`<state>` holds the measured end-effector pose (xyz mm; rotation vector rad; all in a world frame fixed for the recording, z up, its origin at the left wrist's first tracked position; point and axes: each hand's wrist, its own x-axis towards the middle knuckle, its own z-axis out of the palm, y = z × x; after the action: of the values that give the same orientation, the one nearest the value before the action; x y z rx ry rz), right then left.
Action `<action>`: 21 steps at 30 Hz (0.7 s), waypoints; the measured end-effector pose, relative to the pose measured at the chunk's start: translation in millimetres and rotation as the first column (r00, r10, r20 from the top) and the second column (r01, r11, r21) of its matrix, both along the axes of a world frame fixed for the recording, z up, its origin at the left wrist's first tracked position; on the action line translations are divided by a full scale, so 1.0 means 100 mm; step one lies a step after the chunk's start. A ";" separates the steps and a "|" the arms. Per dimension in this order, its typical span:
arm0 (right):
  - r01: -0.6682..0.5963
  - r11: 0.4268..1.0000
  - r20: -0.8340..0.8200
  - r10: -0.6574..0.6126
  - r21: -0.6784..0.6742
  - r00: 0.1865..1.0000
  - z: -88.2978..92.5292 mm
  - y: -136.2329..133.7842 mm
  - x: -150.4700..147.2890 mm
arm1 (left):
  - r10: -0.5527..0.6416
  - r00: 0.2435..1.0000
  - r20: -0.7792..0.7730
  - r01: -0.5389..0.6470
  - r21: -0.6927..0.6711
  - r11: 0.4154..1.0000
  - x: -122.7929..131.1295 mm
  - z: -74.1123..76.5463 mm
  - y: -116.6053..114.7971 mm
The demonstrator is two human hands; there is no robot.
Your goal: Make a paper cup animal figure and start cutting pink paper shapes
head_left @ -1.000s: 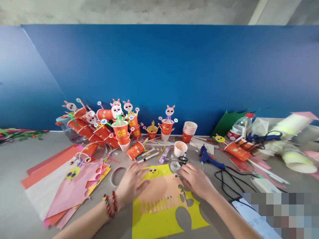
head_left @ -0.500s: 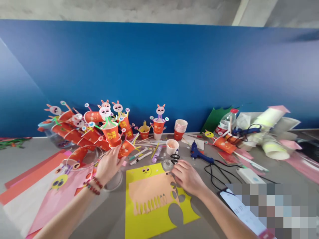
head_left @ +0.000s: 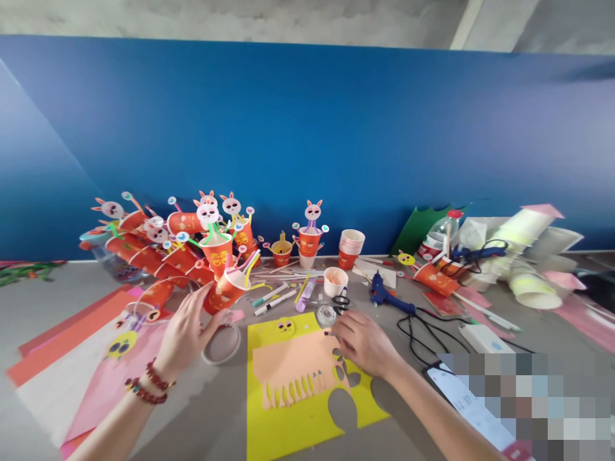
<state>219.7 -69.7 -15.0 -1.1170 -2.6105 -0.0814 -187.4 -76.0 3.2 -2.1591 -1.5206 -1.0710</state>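
Note:
My left hand (head_left: 185, 330) is closed around an orange paper cup (head_left: 227, 292), tilted with its opening up to the right. Coloured straws (head_left: 250, 266) poke out of its mouth. A clear tape ring (head_left: 221, 343) lies just below that hand. Fingers bent together, my right hand (head_left: 361, 344) rests at the right edge of a peach paper sheet (head_left: 293, 358) with cut-outs. What its fingertips hold, if anything, is hidden. The peach sheet lies on yellow paper (head_left: 293, 432). Black-handled scissors (head_left: 341, 301) and a small tape roll (head_left: 327, 314) are just beyond my right fingertips.
Decorated rabbit cups (head_left: 216, 250) crowd the left back. A white cup (head_left: 335, 282), stacked cups (head_left: 350, 248) and markers (head_left: 275, 303) stand or lie mid-table. To the right are a blue glue gun (head_left: 387, 294), its cable and a phone (head_left: 468, 400). Pink sheets (head_left: 115, 378) lie left.
My left hand has drawn the orange cup toward me and slightly left, away from the cup pile, turning its mouth more upward. My right hand has barely moved.

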 end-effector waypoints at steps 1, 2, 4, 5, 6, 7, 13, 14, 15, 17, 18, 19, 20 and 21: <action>0.004 1.000 -0.004 -0.004 -0.001 1.000 0.02 -0.01 0.01 | -0.007 1.000 0.007 0.007 0.001 1.000 0.02 0.02 0.00; 0.006 1.000 -0.010 -0.006 -0.004 1.000 0.04 -0.01 0.01 | -0.016 1.000 0.012 0.016 -0.001 1.000 0.04 0.04 0.00; 0.005 1.000 -0.023 -0.005 -0.014 1.000 0.09 -0.01 -0.02 | -0.026 0.999 0.034 0.026 -0.003 1.000 0.06 0.07 0.00; 0.000 1.000 -0.021 -0.001 -0.022 1.000 0.12 0.01 -0.06 | -0.029 0.998 0.047 0.029 -0.002 1.000 0.07 0.07 0.01; -0.007 1.000 -0.012 0.007 -0.030 1.000 0.15 0.03 -0.12 | -0.030 0.998 0.061 0.030 0.002 1.000 0.08 0.07 0.01; -0.023 0.999 0.007 0.023 -0.037 1.000 0.18 0.06 -0.21 | -0.031 0.997 0.074 0.031 0.008 0.999 0.09 0.06 0.02; -0.044 0.995 0.131 0.056 -0.094 0.990 0.20 0.48 -0.95 | -0.036 0.989 0.143 0.029 0.055 0.998 0.15 -0.06 0.05; -0.036 0.995 0.130 0.047 -0.091 0.990 0.18 0.56 -1.05 | -0.036 0.988 0.147 0.028 0.057 0.998 0.14 -0.08 0.04; -0.030 0.995 0.132 0.042 -0.091 0.990 0.15 0.63 -1.15 | -0.037 0.988 0.148 0.028 0.057 0.998 0.14 -0.10 0.04; -0.032 0.994 0.143 0.047 -0.100 0.989 0.08 0.73 -1.27 | -0.039 0.989 0.141 0.031 0.055 0.998 0.12 -0.14 0.03; -0.038 0.994 0.148 0.053 -0.106 0.988 0.05 0.76 -1.31 | -0.039 0.990 0.139 0.032 0.054 0.998 0.10 -0.16 0.03; -0.042 0.993 0.150 0.058 -0.112 0.987 0.02 0.78 -1.33 | -0.039 0.989 0.139 0.032 0.053 0.998 0.09 -0.17 0.04; -0.043 0.992 0.149 0.060 -0.116 0.987 -0.01 0.79 -1.34 | -0.039 0.989 0.142 0.032 0.050 0.998 0.08 -0.18 0.04; -0.038 0.992 0.144 0.055 -0.117 0.988 -0.03 0.79 -1.35 | -0.038 0.988 0.149 0.031 0.046 0.998 0.08 -0.19 0.05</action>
<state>84.6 9.6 -18.0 -1.1260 -2.8024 -0.0041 -179.7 -71.1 -16.0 -2.1250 -1.5124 -1.2919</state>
